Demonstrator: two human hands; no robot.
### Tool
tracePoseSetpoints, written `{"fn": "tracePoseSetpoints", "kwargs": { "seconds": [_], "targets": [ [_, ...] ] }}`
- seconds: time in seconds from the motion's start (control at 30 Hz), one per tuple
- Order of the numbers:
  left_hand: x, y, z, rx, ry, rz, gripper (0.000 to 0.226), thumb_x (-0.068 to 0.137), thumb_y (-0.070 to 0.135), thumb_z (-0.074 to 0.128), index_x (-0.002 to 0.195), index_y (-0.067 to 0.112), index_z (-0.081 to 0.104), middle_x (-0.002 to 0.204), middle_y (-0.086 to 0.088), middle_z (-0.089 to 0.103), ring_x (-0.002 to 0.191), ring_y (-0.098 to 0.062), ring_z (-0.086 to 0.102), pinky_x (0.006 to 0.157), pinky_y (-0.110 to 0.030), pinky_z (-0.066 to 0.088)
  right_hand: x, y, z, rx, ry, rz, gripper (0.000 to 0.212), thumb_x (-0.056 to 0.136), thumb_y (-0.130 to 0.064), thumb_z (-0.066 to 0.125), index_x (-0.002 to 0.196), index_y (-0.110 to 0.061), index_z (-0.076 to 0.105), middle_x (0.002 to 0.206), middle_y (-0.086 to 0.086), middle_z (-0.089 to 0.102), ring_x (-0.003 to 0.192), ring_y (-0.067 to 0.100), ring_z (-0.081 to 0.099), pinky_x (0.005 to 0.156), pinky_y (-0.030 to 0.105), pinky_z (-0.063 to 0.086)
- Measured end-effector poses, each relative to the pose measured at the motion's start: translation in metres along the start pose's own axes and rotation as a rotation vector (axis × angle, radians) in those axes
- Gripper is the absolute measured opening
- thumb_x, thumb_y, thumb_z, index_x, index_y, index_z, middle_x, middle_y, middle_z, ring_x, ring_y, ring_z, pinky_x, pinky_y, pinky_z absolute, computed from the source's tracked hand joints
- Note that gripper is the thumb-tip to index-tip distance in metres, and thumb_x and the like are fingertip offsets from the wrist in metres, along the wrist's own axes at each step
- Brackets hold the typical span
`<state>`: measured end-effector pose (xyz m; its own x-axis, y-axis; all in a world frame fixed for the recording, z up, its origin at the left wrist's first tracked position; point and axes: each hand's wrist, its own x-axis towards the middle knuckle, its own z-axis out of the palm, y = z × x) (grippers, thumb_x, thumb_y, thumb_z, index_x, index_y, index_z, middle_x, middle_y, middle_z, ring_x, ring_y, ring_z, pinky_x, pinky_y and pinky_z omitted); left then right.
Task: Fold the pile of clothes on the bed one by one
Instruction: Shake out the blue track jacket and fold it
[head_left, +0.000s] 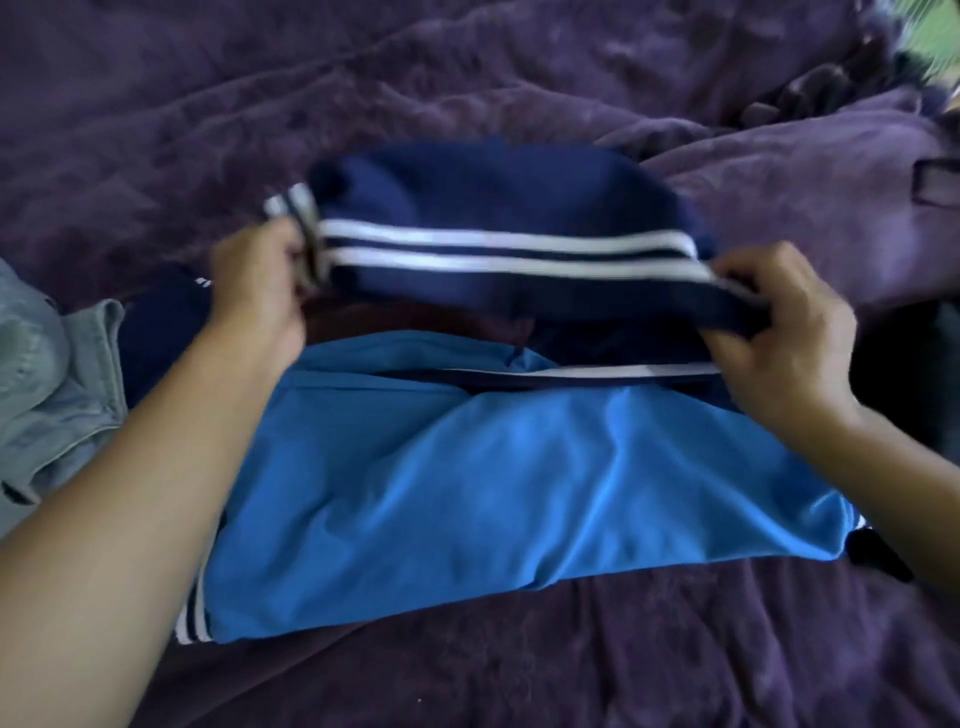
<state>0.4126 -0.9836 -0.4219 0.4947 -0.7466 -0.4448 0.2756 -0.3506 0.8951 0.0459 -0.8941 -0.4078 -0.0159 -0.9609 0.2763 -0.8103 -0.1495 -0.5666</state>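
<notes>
Jacket (467, 493) nearest us: where does it lie, and how far along is it?

— On the bed (467, 675), its light blue panel spread flat across the purple cover, with a ribbed striped hem (189, 618) peeping out at the near left corner. I'd judge it mid-fold, not finished.

— And the hands?

— Well apart, each one clamped on cloth. The left hand (260, 291) pinches one end of the navy striped section (493, 208) and the right hand (779, 332) grips the other end, fingers curled round it. That section is held taut between them, raised above the blue panel.

— So what does the next move call for?

— Probably laying the navy section down squarely over the blue, edges matched, then smoothing it. The cloth looks thin, slick and slightly shiny, so it may slide or bunch, and both ends should come down level.

— Textures beyond that?

— Two flat white bands run the length of the navy. The bed cover is plush and rumpled. At the left lies a pale grey garment (47, 374), stiffer-looking and seamed, which I take to be waiting its turn. The far right corner is too blurred to make out.
</notes>
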Motion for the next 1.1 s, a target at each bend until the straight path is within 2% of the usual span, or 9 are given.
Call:
{"fn": "tracePoseSetpoints", "kwargs": {
  "seconds": [0.07, 0.23, 0.4, 0.5, 0.67, 0.8, 0.87, 0.97, 1.1],
  "targets": [
    [-0.013, 0.003, -0.067, -0.063, 0.055, -0.101, 0.035, 0.09, 0.001, 0.044, 0.074, 0.019, 0.069, 0.084, 0.008, 0.068, 0.073, -0.004, 0.064, 0.063, -0.02, 0.051, -0.035, -0.011, -0.006, -0.068, -0.169, -0.212, 0.036, 0.07, -0.02, 0.062, 0.106, -0.018, 0.061, 0.1, 0.003, 0.059, 0.089, 0.026, 0.058, 0.076, 0.032, 0.046],
    [-0.041, -0.054, -0.177, 0.668, 0.177, -0.327, 0.018, 0.092, 0.026, 0.047, 0.101, 0.019, 0.061, 0.094, -0.01, 0.057, 0.068, -0.017, 0.049, 0.06, -0.033, 0.038, -0.102, -0.036, 0.02, -0.361, -1.01, -0.212, 0.049, 0.079, -0.057, 0.065, 0.12, -0.03, 0.065, 0.141, -0.001, 0.047, 0.121, 0.022, 0.053, 0.093, 0.034, 0.048],
    [-0.062, -0.09, -0.183, 0.889, -0.089, -0.097, 0.045, 0.081, 0.049, 0.07, 0.112, 0.018, 0.063, 0.104, -0.012, 0.067, 0.097, -0.031, 0.064, 0.083, -0.046, 0.049, -0.067, -0.046, 0.048, -0.103, -0.338, 0.065, 0.044, 0.088, -0.055, 0.054, 0.111, -0.02, 0.065, 0.121, 0.001, 0.06, 0.108, 0.027, 0.056, 0.085, 0.04, 0.05],
    [-0.068, -0.096, -0.173, 1.046, -0.085, -0.035, 0.039, 0.08, 0.031, 0.073, 0.115, 0.016, 0.062, 0.104, -0.014, 0.067, 0.093, -0.035, 0.063, 0.079, -0.044, 0.05, -0.032, -0.048, 0.081, -0.236, -0.511, 0.34, 0.064, 0.082, -0.062, 0.06, 0.131, -0.022, 0.049, 0.134, 0.006, 0.052, 0.12, 0.032, 0.049, 0.092, 0.045, 0.044],
    [-0.091, -0.078, -0.164, 1.159, -0.158, 0.289, 0.043, 0.086, 0.058, 0.055, 0.098, 0.018, 0.067, 0.116, -0.005, 0.056, 0.114, -0.027, 0.05, 0.092, -0.041, 0.042, -0.02, -0.034, 0.095, -0.358, -0.49, 0.29, 0.03, 0.083, -0.05, 0.065, 0.086, -0.02, 0.062, 0.096, 0.013, 0.069, 0.091, 0.037, 0.061, 0.066, 0.034, 0.039],
    [-0.103, -0.089, -0.154, 1.409, -0.319, 0.317, 0.035, 0.077, 0.035, 0.074, 0.103, 0.016, 0.06, 0.102, -0.003, 0.062, 0.095, -0.026, 0.06, 0.074, -0.035, 0.048, -0.019, -0.024, 0.084, -0.395, -0.509, 0.287, 0.038, 0.087, -0.044, 0.063, 0.117, -0.02, 0.06, 0.115, 0.014, 0.063, 0.106, 0.037, 0.056, 0.079, 0.041, 0.043],
    [-0.089, -0.088, -0.153, 1.015, -0.169, 0.086, 0.014, 0.079, 0.014, 0.069, 0.084, 0.011, 0.057, 0.077, -0.01, 0.064, 0.063, -0.021, 0.062, 0.055, -0.029, 0.044, -0.021, -0.032, 0.084, -0.382, -0.447, 0.124, 0.05, 0.088, -0.042, 0.062, 0.131, -0.02, 0.052, 0.131, 0.014, 0.053, 0.117, 0.038, 0.048, 0.089, 0.049, 0.043],
    [-0.067, -0.073, -0.178, 0.459, 0.177, -0.226, 0.008, 0.087, 0.01, 0.057, 0.094, 0.013, 0.058, 0.075, -0.011, 0.061, 0.047, -0.012, 0.061, 0.044, -0.022, 0.047, -0.034, -0.057, 0.093, -0.348, -0.302, -0.2, 0.055, 0.088, -0.044, 0.057, 0.138, -0.022, 0.049, 0.148, 0.014, 0.04, 0.134, 0.036, 0.038, 0.095, 0.051, 0.04],
    [-0.076, -0.067, -0.222, 0.939, 0.454, -0.104, 0.036, 0.08, -0.002, 0.052, 0.116, 0.003, 0.055, 0.112, -0.024, 0.06, 0.102, -0.039, 0.058, 0.09, -0.045, 0.046, -0.081, -0.062, 0.119, -0.52, -0.731, -0.259, 0.067, 0.094, -0.059, 0.038, 0.152, -0.028, 0.026, 0.161, 0.011, 0.011, 0.148, 0.033, 0.008, 0.113, 0.056, 0.016]
  ]
}}
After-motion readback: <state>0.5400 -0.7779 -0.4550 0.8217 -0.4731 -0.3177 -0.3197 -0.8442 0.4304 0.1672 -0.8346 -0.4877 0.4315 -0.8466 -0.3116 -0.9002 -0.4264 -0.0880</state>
